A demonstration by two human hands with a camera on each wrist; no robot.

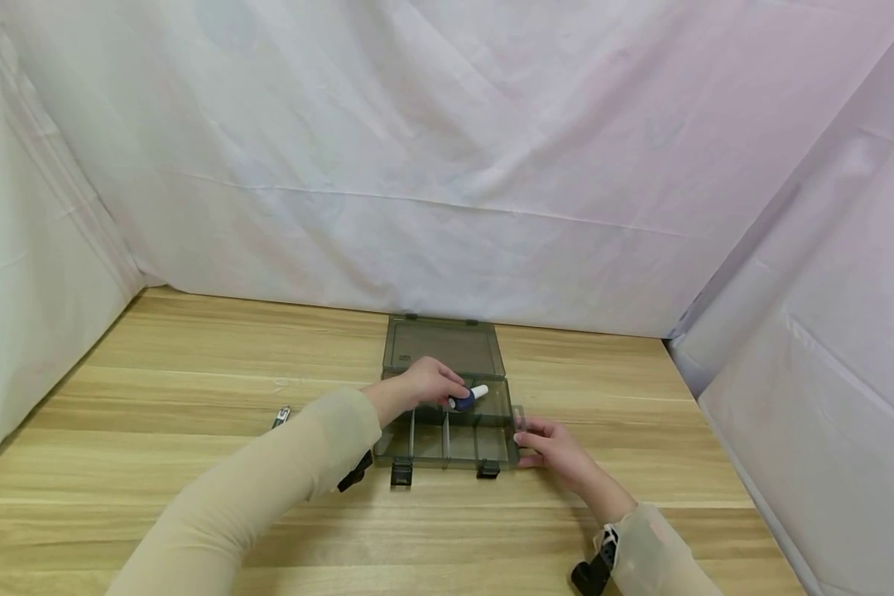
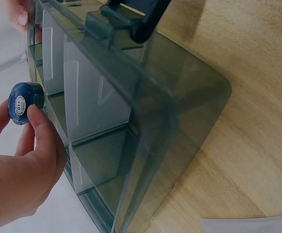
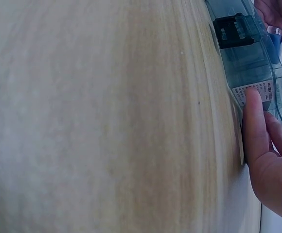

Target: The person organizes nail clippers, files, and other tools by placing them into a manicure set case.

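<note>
Left hand (image 1: 430, 382) pinches a small blue-capped bottle (image 1: 468, 399) over the smoky transparent plastic compartment box (image 1: 447, 441); right hand (image 1: 555, 447), fingers relaxed, touches its 3 o'clock edge.

The round white label on the blue cap (image 2: 25, 102), at left of the left wrist view, reads "011"; the sticker (image 3: 257, 92) on the box wall carries illegible print.
</note>
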